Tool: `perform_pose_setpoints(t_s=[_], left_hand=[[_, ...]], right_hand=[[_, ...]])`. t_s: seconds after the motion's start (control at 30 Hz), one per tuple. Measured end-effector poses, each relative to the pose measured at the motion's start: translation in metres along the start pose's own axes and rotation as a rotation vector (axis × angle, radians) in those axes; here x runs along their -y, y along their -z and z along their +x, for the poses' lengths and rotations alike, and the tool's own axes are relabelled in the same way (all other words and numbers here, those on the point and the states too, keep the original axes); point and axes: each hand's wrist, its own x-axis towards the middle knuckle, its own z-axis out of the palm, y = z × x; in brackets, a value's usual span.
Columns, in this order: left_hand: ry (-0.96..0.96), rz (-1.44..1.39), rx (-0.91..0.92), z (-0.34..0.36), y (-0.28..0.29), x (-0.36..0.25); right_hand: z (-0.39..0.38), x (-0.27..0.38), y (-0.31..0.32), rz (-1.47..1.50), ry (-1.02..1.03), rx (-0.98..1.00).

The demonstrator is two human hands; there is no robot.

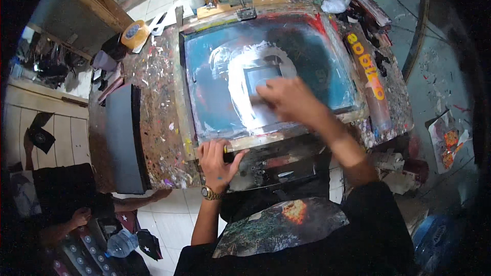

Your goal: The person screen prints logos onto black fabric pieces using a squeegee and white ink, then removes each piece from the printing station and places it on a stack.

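Observation:
A screen printing frame [360, 114] with a blue-green mesh lies on the paint-spattered table before me. White ink [238, 79] is smeared in a thick ring over the middle of its mesh, around a dark rectangular patch. My right hand [286, 99] is closed low over the mesh, its fingers slightly blurred. A small dark edge shows under them, but I cannot make out what they hold. With my left hand [217, 162], I grip the frame's near edge towards its left corner, fingers over the rim and thumb out to the side.
Dark flat sheets [123, 138] are stacked on the table's left. Behind them sit a tape roll [134, 33] and a purple cup [104, 61]. Metal clamps [209, 7] line the far edge. At right lies a long printed tube [371, 82]. Another person's hand [81, 216] shows lower left.

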Motion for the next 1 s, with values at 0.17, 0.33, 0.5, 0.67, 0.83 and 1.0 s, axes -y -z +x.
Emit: perform_pose_setpoints(t_s=[0.17,0.33,0.5,0.67,0.83,1.0], left_hand=[[-0.019,-0.019,-0.021,0.004,-0.001,-0.001],[-0.064,0.013,-0.038,0.006,0.014,-0.001],[-0.189,0.015,-0.084,0.083,0.078,-0.026],[-0.287,0.239,-0.431,0.162,0.11,-0.053],[-0.163,-0.052,-0.159,0.238,-0.098,0.048],[-0.02,0.22,0.044,0.219,-0.16,0.108]], right_hand=[[-0.049,0.046,0.006,-0.095,-0.091,0.093],[-0.068,0.074,0.009,-0.244,0.01,-0.092],[-0.041,0.077,0.072,-0.468,0.003,-0.391],[0.08,0.046,0.205,-0.322,0.106,-0.411],[0.151,0.014,0.293,-0.638,0.179,-0.446],[0.181,0.01,0.301,-0.553,0.171,-0.396]])
